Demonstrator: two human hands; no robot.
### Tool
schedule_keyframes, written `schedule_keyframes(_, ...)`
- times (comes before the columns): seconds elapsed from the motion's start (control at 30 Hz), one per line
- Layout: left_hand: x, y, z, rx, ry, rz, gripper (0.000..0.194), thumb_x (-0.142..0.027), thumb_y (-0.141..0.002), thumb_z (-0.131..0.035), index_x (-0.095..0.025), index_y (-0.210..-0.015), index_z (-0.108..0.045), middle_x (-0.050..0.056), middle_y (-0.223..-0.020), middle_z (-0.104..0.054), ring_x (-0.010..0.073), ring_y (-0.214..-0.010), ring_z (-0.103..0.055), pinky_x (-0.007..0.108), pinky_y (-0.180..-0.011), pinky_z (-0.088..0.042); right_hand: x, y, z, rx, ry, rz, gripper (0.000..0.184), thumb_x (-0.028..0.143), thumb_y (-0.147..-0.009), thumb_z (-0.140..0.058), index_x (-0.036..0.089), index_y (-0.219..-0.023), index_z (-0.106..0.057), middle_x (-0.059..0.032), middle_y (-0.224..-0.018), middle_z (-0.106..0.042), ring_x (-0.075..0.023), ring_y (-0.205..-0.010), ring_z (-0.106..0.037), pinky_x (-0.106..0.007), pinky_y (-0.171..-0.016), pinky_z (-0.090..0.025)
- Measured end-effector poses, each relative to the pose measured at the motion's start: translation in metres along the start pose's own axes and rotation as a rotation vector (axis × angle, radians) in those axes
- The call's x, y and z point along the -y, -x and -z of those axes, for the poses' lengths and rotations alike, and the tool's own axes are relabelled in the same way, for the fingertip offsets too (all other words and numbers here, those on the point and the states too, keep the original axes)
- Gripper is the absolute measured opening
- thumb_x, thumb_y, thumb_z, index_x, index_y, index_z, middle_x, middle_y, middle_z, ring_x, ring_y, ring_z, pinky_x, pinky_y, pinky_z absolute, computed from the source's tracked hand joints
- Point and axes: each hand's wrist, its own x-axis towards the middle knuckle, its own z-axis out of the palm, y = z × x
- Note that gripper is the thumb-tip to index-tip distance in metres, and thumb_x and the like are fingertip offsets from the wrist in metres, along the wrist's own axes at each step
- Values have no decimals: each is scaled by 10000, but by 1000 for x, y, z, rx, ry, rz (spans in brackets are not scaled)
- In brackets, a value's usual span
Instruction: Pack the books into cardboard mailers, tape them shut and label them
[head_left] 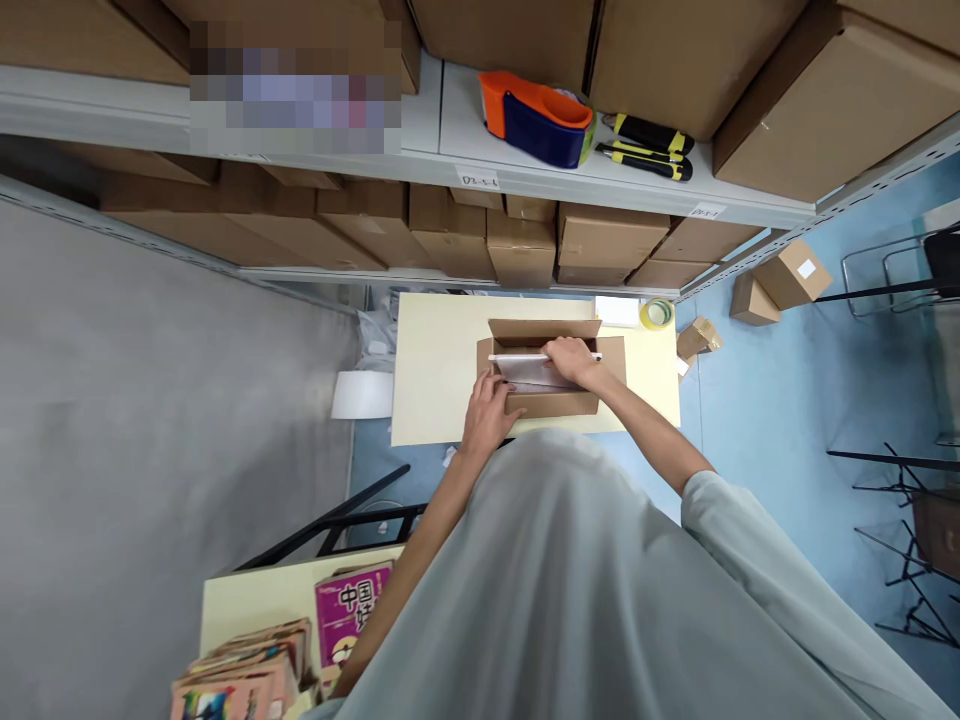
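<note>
An open cardboard box (559, 404) lies on the pale yellow table, its flaps folded outward. Inside stands a flat white item (529, 370) with a thin, straight upper edge; whether it is a book or a board I cannot tell. My right hand (571, 360) reaches over the box from the right, fingers closed on that upper edge. At the box's front left corner rests my left hand (489, 408), its fingers apart over the front flap and its thumb out to the side. The lower part of the white item is hidden in the box.
Behind the box are a small white box (616, 311) and a tape roll (657, 314). Shelves with cartons (521, 250) hang over the table's far edge, carrying an orange-blue tape dispenser (536, 118) and utility knives (649, 145). Books (349, 610) lie at lower left.
</note>
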Motion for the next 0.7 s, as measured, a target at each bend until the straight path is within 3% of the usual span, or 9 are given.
schedule_keyframes(0.23,-3,1,-7,-34,-13,20,250,-343,-909,-839,-234,-1111,-739,178,-1353,-664,444,-1579,-439,638,-1329,-403,-1,-13,-9,19,-21,-64,352,205,-1045,-661,178,-1361,-814,-194,-1392,-792,-328,-1352,-741,-370,-1096,-555)
schedule_keyframes(0.7,-5,-10,-7,8,-11,11,312,-420,-921,-841,-201,-1127,-756,205,-1334,-675,457,-1545,-462,634,-1332,-406,8,5,-2,-48,-83,-251,392,104,-1081,-537,135,-1386,-782,-243,-1341,-796,-325,-1295,-768,-385,-1059,-589)
